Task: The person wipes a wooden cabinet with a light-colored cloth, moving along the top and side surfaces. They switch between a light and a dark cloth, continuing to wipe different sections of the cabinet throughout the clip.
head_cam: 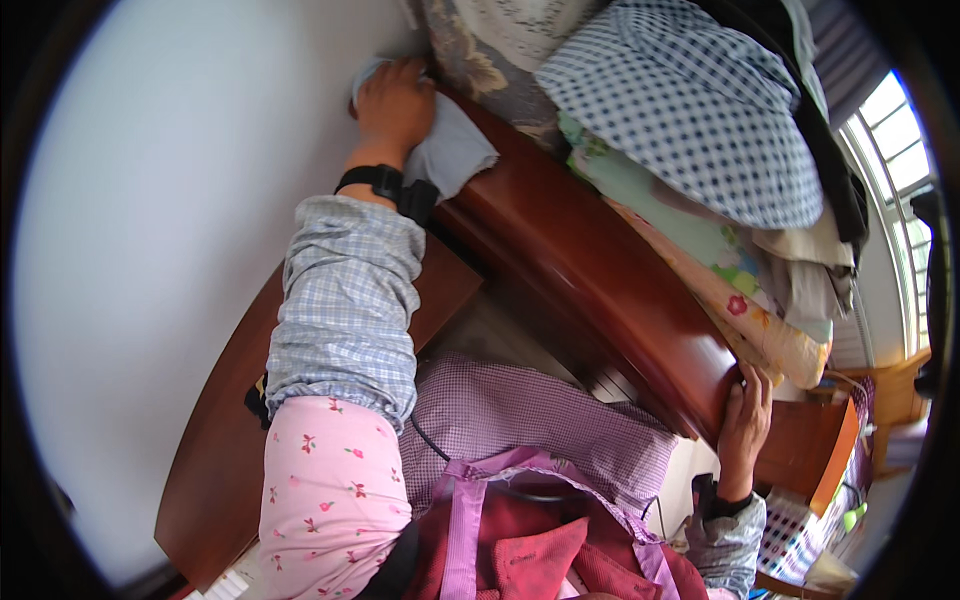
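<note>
A glossy reddish-brown wooden bed headboard or footboard (600,262) runs diagonally across the view; which end of the bed it is I cannot tell. At its upper left end, beside the white wall, my left hand (397,101) presses on a pale blue-grey cloth (450,150) that drapes over the board. My right hand (746,416) rests on the board's lower right end, fingers over the edge, with no object visible in it. Both wrists wear black bands.
Folded bedding (675,202) and a checked cloth item (675,112) lie behind the board. A brown wooden surface (225,450) stands along the white wall (165,187). At the right are a wooden cabinet (802,450) and a barred window (896,150).
</note>
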Demonstrator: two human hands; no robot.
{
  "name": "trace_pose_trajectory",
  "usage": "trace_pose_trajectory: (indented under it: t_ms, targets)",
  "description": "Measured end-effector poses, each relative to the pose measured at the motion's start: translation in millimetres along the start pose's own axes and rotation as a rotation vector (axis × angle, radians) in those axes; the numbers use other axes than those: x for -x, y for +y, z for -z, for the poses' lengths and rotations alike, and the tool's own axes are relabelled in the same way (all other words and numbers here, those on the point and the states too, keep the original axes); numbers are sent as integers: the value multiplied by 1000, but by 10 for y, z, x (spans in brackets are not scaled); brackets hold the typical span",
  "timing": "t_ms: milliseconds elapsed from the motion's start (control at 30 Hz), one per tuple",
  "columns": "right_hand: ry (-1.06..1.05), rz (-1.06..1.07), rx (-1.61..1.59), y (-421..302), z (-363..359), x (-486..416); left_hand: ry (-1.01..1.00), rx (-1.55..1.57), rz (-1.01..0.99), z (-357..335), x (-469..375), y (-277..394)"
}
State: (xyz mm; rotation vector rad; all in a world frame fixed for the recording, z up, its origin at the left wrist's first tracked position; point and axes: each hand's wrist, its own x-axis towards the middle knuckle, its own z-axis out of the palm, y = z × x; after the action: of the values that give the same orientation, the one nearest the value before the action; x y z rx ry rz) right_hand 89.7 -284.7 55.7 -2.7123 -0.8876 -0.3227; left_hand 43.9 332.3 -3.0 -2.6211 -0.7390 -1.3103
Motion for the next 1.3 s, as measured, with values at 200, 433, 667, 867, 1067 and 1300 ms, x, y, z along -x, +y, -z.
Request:
trace_pose_trajectory:
  t_ms: [200, 433, 667, 867, 1067, 1300]
  targets:
    - [15, -3, 6, -71, 41, -21, -27, 258, -22, 457, 275, 769]
    - [58, 28, 1, -45, 18, 11, -137, 569, -79, 1162, 987, 2355]
    - [120, 89, -64, 46, -11, 40, -59, 784, -92, 1683, 1514, 3004]
    - [167, 107, -97, 109, -70, 73, -590, 1008, 424, 2054, 2120, 2468]
    - [291, 478, -381, -769, -158, 578, -431, 1036, 962, 2482, 2509, 1894]
    - [-237, 491, -890, -1836, -259, 1299, -406, 1767, 1363, 3107, 2388, 2256]
